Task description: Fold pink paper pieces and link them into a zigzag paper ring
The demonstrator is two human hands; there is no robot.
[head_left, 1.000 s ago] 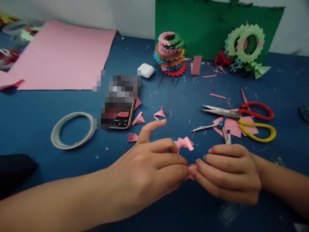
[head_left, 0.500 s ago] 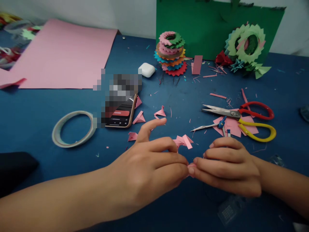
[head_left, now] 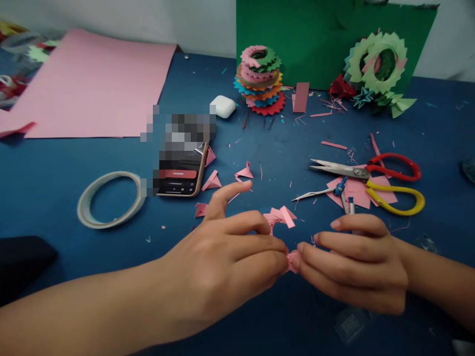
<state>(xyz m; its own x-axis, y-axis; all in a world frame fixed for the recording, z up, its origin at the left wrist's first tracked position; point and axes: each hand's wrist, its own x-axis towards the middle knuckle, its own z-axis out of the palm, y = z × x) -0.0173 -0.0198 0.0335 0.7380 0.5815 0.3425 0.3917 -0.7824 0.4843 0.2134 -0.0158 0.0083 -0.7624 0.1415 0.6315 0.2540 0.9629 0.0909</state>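
Between my two hands is a small folded piece of pink paper [head_left: 293,262], mostly covered by fingertips. My left hand [head_left: 230,257] pinches its left side, with the index finger stretched out above the table. My right hand [head_left: 356,262] closes thumb and fingers on its right side. Just beyond the fingers lies a cluster of folded pink paper pieces [head_left: 281,217], partly behind my left hand. Several loose folded pink pieces [head_left: 212,181] lie near the phone [head_left: 181,183]. Past my right hand are red-and-yellow-handled scissors [head_left: 358,172] and a blue compass [head_left: 339,187] over pink paper scraps.
A roll of tape [head_left: 83,207] lies left of the phone. A white earbud case [head_left: 222,107], a stack of coloured paper rings [head_left: 260,81] and a green paper wreath [head_left: 388,62] stand farther back. A large pink sheet [head_left: 100,89] covers the back left. Thin paper offcuts are scattered about.
My right hand has shifted slightly down and right, its fingers a little more apart. More of the pink piece shows between my hands. The view has moved slightly.
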